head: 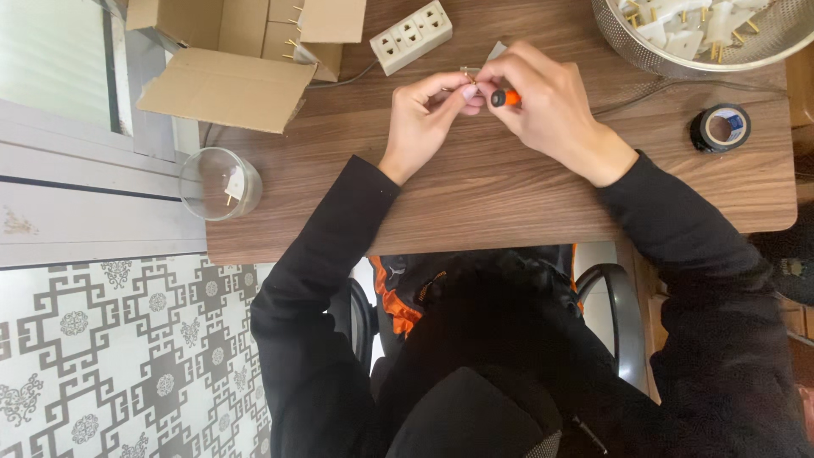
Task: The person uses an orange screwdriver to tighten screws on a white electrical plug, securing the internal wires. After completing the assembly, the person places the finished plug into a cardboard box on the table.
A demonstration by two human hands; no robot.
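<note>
My left hand [426,114] pinches a small white part with brass pins [471,78] above the wooden table [475,195]. My right hand [543,106] is closed around a screwdriver with an orange and black handle [506,98], its tip pointing at that small part. Both hands meet at the middle of the table, fingers touching. The part is mostly hidden by my fingers.
A white power strip [411,36] lies just behind my hands. An open cardboard box [233,51] sits at the back left, a metal colander of white parts [704,34] at the back right. A black tape roll [721,127] lies right. A clear glass bowl [219,183] stands at the left edge.
</note>
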